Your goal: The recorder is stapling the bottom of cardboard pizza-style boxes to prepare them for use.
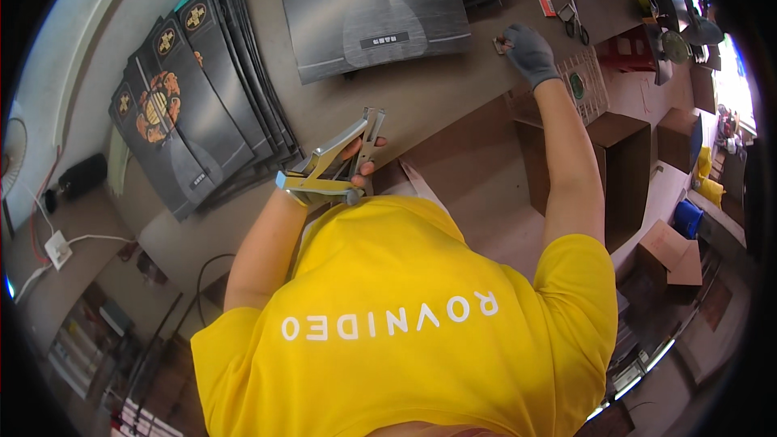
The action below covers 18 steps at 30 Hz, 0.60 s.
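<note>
With the left hand [356,163] closed around the handles of the silvery metal plier stapler [332,166], its nose pointing up past the knuckles, the gloved right hand [530,53] should pinch the small metal piece [499,44] firmly at its fingertips on the brown table [437,97], beside the dark printed carton sheet [372,12].

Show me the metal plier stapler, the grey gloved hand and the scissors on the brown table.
Metal plier stapler [336,163], head view, on its silver upper arm.
Grey gloved right hand [530,54], head view, on the back of the glove.
Scissors [575,23], head view, at the handles.
</note>
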Motion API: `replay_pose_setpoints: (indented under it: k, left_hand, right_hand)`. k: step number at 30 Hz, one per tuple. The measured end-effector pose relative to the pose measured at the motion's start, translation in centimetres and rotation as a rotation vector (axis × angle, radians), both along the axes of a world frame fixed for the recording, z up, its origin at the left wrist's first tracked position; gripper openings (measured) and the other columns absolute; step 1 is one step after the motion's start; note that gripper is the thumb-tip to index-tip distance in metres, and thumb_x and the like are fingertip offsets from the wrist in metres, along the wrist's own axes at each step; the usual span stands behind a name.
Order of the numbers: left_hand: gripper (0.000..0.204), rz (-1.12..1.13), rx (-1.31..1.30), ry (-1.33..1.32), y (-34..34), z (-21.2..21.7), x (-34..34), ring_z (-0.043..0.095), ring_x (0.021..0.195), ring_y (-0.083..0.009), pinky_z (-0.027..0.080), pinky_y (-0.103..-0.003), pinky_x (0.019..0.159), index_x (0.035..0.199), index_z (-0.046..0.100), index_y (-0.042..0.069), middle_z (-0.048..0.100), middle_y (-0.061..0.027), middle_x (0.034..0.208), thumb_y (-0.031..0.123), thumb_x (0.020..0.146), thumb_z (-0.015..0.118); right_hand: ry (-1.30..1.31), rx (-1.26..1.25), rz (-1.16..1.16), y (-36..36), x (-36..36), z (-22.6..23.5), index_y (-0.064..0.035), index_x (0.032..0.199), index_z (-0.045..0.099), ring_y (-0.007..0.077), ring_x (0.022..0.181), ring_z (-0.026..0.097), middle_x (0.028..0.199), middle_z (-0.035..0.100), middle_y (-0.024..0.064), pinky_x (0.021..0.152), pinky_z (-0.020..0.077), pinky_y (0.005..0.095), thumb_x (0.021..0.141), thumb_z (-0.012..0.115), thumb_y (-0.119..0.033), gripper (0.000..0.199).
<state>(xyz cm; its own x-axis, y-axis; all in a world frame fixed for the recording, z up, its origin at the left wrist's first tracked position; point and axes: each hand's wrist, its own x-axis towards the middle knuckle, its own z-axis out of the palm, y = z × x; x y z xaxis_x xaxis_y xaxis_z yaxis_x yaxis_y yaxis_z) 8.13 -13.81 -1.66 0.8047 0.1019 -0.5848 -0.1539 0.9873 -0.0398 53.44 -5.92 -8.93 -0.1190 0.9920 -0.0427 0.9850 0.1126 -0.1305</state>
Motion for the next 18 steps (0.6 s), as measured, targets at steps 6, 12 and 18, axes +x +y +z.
replay_pose_setpoints:
  k: [6,12,18]
  left_hand:
    - [0.053,0.019,0.013,0.029,-0.3,-0.2,-0.1,0.061,0.06,-0.0207,0.049,-0.03,0.05,0.127,0.045,0.003,0.062,-0.0096,0.079,0.028,0.086,0.068]
    - [0.05,0.034,0.047,0.063,-0.5,-0.3,-0.6,0.062,0.06,-0.0187,0.05,-0.03,0.05,0.125,0.048,0.005,0.063,-0.0087,0.079,0.028,0.086,0.068]
    - [0.048,0.024,0.048,0.062,-0.6,-0.8,-1.2,0.062,0.06,-0.0172,0.051,-0.028,0.051,0.124,0.049,0.007,0.064,-0.0084,0.081,0.029,0.086,0.068]
  right_hand:
    - [-0.128,-0.028,0.151,1.0,-1.1,0.9,-0.0107,0.09,0.06,0.0318,0.092,0.058,0.1,0.057,0.009,0.077,0.0489,0.0415,0.074,0.061,-0.015,0.016]
    - [-0.05,-0.02,0.27,1.5,-0.6,1.5,-0.0083,0.09,0.059,0.0309,0.093,0.057,0.102,0.055,0.009,0.078,0.0491,0.0408,0.072,0.062,-0.015,0.019]
    - [-0.007,-0.113,0.271,1.8,0.6,0.9,-0.0068,0.094,0.059,0.0333,0.093,0.057,0.104,0.054,0.0108,0.079,0.0488,0.0409,0.072,0.063,-0.014,0.024]
